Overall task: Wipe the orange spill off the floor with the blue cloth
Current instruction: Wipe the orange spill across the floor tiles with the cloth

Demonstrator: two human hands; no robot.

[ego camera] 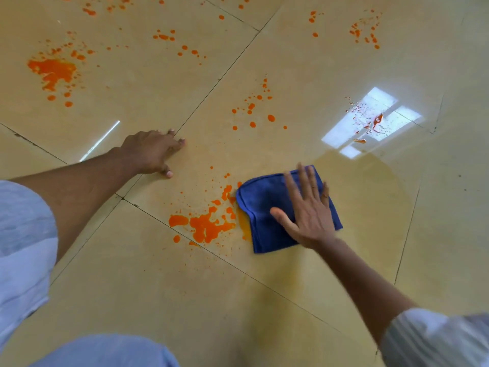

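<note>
A folded blue cloth (264, 205) lies flat on the beige tiled floor (185, 300). My right hand (308, 210) presses on its right half, palm down with fingers spread. The cloth's left edge touches a bright orange puddle (206, 225), and a thin orange smear shows along that edge. My left hand (152, 152) rests flat on the floor to the upper left, fingers apart, holding nothing. More orange splatter lies farther off: a large patch (54, 71) at the far left and drops (254, 109) above the cloth.
Small orange spots (366, 30) dot the far right tiles, and a few (375, 121) sit in a bright window reflection. A wet yellowish sheen (370, 186) spreads right of the cloth. My pale-clothed knees (23, 242) fill the lower left.
</note>
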